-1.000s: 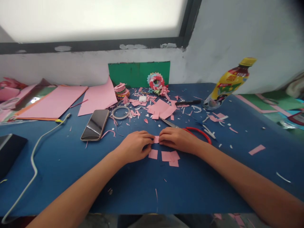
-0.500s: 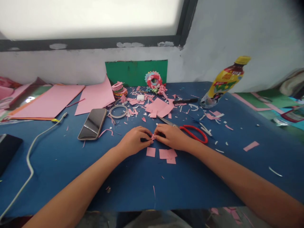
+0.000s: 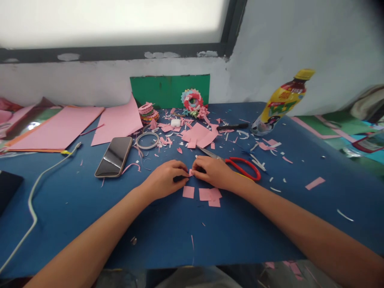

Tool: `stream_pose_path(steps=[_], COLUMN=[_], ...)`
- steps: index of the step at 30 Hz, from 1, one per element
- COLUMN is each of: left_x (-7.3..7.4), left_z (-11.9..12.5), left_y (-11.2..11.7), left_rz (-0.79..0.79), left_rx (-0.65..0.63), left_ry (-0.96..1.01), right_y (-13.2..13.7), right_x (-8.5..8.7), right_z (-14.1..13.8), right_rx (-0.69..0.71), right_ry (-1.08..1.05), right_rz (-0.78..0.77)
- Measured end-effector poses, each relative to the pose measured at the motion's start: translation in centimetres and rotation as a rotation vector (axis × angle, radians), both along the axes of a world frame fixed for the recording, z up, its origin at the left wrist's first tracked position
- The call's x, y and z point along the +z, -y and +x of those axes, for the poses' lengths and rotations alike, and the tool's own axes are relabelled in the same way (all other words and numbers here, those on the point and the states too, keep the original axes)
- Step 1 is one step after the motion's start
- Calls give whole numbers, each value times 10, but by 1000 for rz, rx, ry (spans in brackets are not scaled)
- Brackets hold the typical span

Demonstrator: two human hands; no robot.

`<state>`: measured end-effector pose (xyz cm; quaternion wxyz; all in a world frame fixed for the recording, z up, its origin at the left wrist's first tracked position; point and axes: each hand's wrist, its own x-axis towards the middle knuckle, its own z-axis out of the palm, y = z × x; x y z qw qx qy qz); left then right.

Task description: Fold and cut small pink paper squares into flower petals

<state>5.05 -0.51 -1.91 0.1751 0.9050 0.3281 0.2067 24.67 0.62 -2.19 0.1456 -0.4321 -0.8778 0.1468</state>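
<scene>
My left hand (image 3: 165, 180) and my right hand (image 3: 211, 172) meet at the middle of the blue table (image 3: 90, 208), fingertips pinching a small pink paper piece (image 3: 191, 172) between them. Most of that piece is hidden by my fingers. Just in front of my hands lie small pink paper squares (image 3: 188, 192) flat on the table, one alone and a few overlapping (image 3: 210, 195). Red-handled scissors (image 3: 240, 166) lie right behind my right hand.
A phone (image 3: 114, 157) lies left of my hands, with a white cable (image 3: 39, 180) further left. Pink sheets (image 3: 60, 128), a tape ring (image 3: 147, 140), paper scraps, a folded paper wreath (image 3: 192, 100), a green board (image 3: 168, 91) and a yellow bottle (image 3: 279, 104) stand behind.
My hands have drawn closer together over the pink piece, so less of it shows. The view has shifted slightly; the squares and scissors lie as before.
</scene>
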Motion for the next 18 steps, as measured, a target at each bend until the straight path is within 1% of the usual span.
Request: stream_pose_path(steps=[4, 8, 12, 18], left_x=[-1, -1, 2, 6], left_z=[0, 1, 3, 6], left_y=[1, 2, 4, 11], left_rz=[54, 61, 62, 102], left_rx=[-44, -20, -15, 26], left_ry=[-56, -65, -98, -212], right_y=[0, 0, -2, -4], right_x=[-2, -3, -6, -5], right_z=[3, 5, 6, 2], right_rx=[43, 81, 138, 93], right_ry=[-45, -130, -201, -212], right_rz=[-13, -25, 21, -40])
